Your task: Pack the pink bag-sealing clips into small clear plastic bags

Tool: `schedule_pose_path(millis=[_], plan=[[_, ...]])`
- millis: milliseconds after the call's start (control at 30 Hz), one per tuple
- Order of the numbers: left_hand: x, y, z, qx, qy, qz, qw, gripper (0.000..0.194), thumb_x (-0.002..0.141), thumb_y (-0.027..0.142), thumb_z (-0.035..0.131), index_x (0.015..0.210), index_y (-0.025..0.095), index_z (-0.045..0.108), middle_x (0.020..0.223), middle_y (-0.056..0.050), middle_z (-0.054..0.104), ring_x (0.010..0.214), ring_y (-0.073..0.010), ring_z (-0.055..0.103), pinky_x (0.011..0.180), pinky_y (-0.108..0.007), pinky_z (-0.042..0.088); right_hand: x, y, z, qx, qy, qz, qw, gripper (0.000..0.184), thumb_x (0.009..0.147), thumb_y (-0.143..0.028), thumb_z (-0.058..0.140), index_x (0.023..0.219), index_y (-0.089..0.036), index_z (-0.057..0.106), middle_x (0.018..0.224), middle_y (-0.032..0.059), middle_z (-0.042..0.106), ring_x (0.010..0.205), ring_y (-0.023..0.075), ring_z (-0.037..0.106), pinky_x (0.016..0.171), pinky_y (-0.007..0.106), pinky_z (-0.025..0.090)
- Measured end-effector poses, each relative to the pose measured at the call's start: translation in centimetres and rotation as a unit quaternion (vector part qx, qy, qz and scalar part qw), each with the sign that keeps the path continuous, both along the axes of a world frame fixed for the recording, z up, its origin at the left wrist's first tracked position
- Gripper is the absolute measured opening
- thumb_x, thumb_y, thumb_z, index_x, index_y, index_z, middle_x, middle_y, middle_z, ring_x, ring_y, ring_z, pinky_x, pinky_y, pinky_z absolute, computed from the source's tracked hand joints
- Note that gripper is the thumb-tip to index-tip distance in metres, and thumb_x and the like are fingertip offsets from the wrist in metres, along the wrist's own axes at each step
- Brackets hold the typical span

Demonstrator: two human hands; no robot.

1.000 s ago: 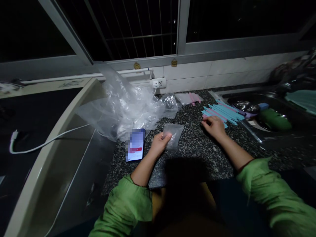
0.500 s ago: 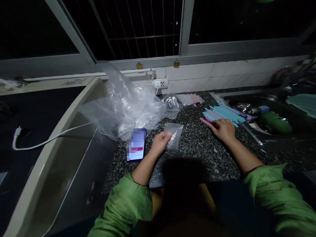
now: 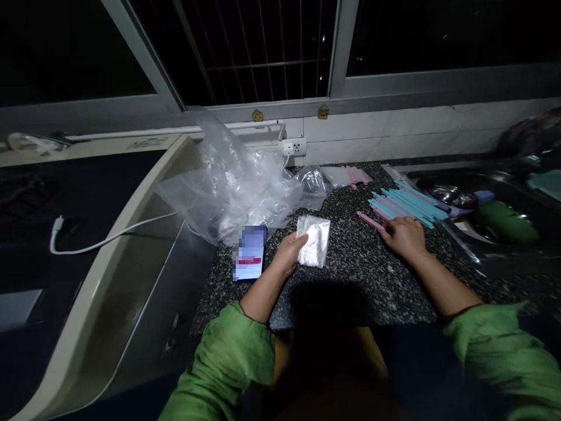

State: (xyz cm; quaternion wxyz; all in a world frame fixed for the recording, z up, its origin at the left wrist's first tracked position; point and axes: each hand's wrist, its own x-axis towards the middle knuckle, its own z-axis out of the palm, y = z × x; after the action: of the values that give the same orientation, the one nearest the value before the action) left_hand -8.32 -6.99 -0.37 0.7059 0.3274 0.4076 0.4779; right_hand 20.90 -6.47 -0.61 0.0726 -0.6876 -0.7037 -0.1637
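My left hand (image 3: 289,252) pinches the left side of a small clear plastic bag (image 3: 315,242) above the speckled counter (image 3: 350,251). On the right, my right hand (image 3: 405,237) has its fingers closed on the near end of a pink flat strip (image 3: 369,220), which points away to the left. Just beyond that hand lies a pile of blue and pink strips (image 3: 407,204). What exactly the strips are, I cannot make out. To the left of my left hand rests a phone (image 3: 250,254) with its screen lit.
Crumpled clear plastic bags (image 3: 249,187) heap up at the back left. A packet with pink strips (image 3: 357,176) lies by the wall. At the right is a sink (image 3: 468,254) holding dishes. A white cable (image 3: 118,234) trails over the pale appliance (image 3: 144,216) on the left.
The small bag has turned to show a brighter, glossier face, still in my left hand. The pink strip has come slightly nearer, away from the pile, with my right hand. The whole view has shifted.
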Motion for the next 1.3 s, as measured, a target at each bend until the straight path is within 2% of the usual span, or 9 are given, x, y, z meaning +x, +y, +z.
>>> schedule_pose_path(millis=[133, 267, 367, 500, 667, 800, 1033, 1300], plan=[[0.0, 0.3, -0.4, 0.008, 0.024, 0.004, 1.0, 0.039, 0.048, 0.039, 0.076, 0.074, 0.011, 0.063, 0.059, -0.001, 0.063, 0.053, -0.0114, 0.053, 0.054, -0.022, 0.037, -1.0, 0.3, -0.7, 0.049, 0.027, 0.067, 0.996, 0.029, 0.081, -0.036, 0.046, 0.075, -0.015, 0.064, 0.072, 0.0097, 0.062, 0.074, 0.0223, 0.049, 0.066, 0.032, 0.031], [-0.1, 0.6, -0.5, 0.017, 0.062, 0.002, 0.998, 0.028, 0.051, 0.031, 0.073, 0.068, 0.012, 0.062, 0.055, 0.002, 0.06, 0.047, -0.008, 0.047, 0.05, -0.019, 0.032, -2.8, 0.5, -0.8, 0.101, 0.082, 0.135, 0.982, 0.026, 0.082, -0.036, 0.047, 0.074, -0.016, 0.063, 0.069, 0.0072, 0.061, 0.073, 0.0212, 0.05, 0.066, 0.031, 0.034], [-0.1, 0.7, -0.3, 0.008, 0.068, 0.016, 0.998, 0.023, 0.05, 0.022, 0.07, 0.07, 0.013, 0.061, 0.058, 0.002, 0.061, 0.05, -0.0086, 0.049, 0.053, -0.019, 0.034, -4.5, 0.6, -0.3, 0.145, 0.119, 0.186, 0.965, 0.024, 0.082, -0.035, 0.049, 0.075, -0.018, 0.063, 0.069, 0.0057, 0.061, 0.072, 0.0202, 0.051, 0.067, 0.032, 0.036], [-0.1, 0.8, -0.1, 0.003, 0.062, 0.015, 0.998, 0.027, 0.048, 0.016, 0.064, 0.075, 0.013, 0.061, 0.063, 0.001, 0.063, 0.054, -0.0109, 0.053, 0.056, -0.021, 0.038, -6.9, 0.5, 0.8, 0.186, 0.175, 0.232, 0.939, 0.019, 0.081, -0.035, 0.053, 0.075, -0.019, 0.062, 0.072, 0.0043, 0.063, 0.072, 0.0189, 0.052, 0.067, 0.032, 0.038], [-0.1, 0.7, 0.0, 0.014, 0.051, -0.009, 0.999, 0.032, 0.046, 0.014, 0.06, 0.078, 0.014, 0.061, 0.066, 0.001, 0.064, 0.057, -0.0122, 0.054, 0.057, -0.022, 0.039, -9.6, 0.3, 1.7, 0.189, 0.221, 0.28, 0.915, 0.016, 0.08, -0.033, 0.056, 0.077, -0.019, 0.062, 0.073, 0.004, 0.063, 0.072, 0.0179, 0.051, 0.066, 0.032, 0.038], [-0.1, 0.6, 0.1, 0.022, 0.059, -0.032, 0.997, 0.029, 0.047, 0.015, 0.06, 0.075, 0.013, 0.061, 0.062, 0.001, 0.063, 0.054, -0.0116, 0.053, 0.055, -0.021, 0.037, -10.8, 0.0, 1.4, 0.181, 0.229, 0.302, 0.908, 0.014, 0.08, -0.031, 0.056, 0.078, -0.019, 0.062, 0.074, 0.0039, 0.063, 0.072, 0.0173, 0.051, 0.066, 0.031, 0.039], [-0.2, 0.5, 0.3, 0.029, 0.075, -0.055, 0.995, 0.02, 0.05, 0.018, 0.06, 0.069, 0.013, 0.059, 0.054, 0.004, 0.055, 0.047, -0.0074, 0.045, 0.051, -0.019, 0.031, -10.7, -0.7, 0.3, 0.171, 0.215, 0.32, 0.907, 0.011, 0.08, -0.029, 0.057, 0.078, -0.019, 0.061, 0.074, 0.0037, 0.063, 0.072, 0.0169, 0.051, 0.065, 0.03, 0.037], [-0.4, 0.4, 0.6, 0.01, 0.064, -0.05, 0.997, 0.019, 0.048, 0.018, 0.06, 0.067, 0.013, 0.059, 0.053, 0.004, 0.057, 0.046, -0.0074, 0.046, 0.05, -0.019, 0.032, -10.6, -0.7, -0.2, 0.162, 0.202, 0.325, 0.91, 0.013, 0.081, -0.031, 0.056, 0.079, -0.019, 0.062, 0.075, 0.0041, 0.063, 0.073, 0.0167, 0.05, 0.065, 0.03, 0.036]])
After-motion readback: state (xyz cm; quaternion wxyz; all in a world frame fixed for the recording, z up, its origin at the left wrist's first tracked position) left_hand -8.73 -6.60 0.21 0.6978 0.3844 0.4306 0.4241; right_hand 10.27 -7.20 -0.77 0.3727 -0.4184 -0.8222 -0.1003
